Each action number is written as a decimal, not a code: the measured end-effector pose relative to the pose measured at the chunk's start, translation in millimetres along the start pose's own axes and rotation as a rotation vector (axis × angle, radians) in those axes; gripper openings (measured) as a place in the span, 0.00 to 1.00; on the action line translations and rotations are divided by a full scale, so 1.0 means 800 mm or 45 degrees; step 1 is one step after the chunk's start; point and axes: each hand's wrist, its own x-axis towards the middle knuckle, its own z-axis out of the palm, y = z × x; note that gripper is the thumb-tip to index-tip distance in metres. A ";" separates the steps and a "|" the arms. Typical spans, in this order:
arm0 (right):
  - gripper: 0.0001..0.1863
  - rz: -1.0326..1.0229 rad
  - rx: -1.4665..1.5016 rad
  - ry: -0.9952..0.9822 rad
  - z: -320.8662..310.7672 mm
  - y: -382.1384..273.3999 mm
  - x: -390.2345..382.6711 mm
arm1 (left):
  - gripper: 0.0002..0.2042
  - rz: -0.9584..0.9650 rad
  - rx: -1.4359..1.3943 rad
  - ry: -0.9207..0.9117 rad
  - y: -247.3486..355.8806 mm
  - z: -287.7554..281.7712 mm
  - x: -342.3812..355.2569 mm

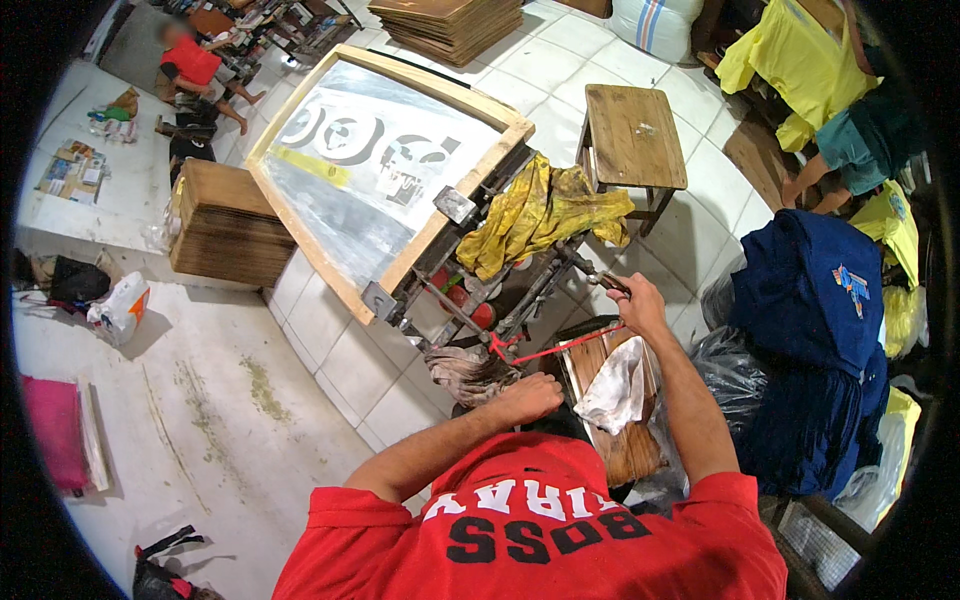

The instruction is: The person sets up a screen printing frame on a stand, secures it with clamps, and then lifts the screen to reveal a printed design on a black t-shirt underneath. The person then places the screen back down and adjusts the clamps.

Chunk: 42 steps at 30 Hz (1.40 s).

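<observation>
My right hand [638, 305] grips a dark metal handle [606, 282] on a screen printing rig [450, 300]. My left hand [530, 397] is closed low in front of the rig, near a crumpled brownish cloth [462, 372]; what it holds, if anything, is hidden. A wooden-framed screen [385, 170] with grey stencil shapes and a yellow strip is mounted on the rig's far side. A yellow stained cloth [530, 215] is draped over the metalwork. A red cord [565, 345] runs beside my hands. A white rag [610, 385] lies on wooden boards [635, 450] below my right hand.
A wooden stool [630, 130] stands beyond the rig. Board stacks [225, 225] are left and behind [445, 25]. Navy garments [800, 310] and yellow garments [780, 55] crowd the right, near another person's legs [845, 165]. A person in red [190, 65] sits back left. A white platform [220, 400] adjoins.
</observation>
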 end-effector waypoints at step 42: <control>0.12 0.038 0.215 -0.087 -0.004 0.026 0.011 | 0.08 -0.017 -0.090 0.019 0.009 0.016 0.001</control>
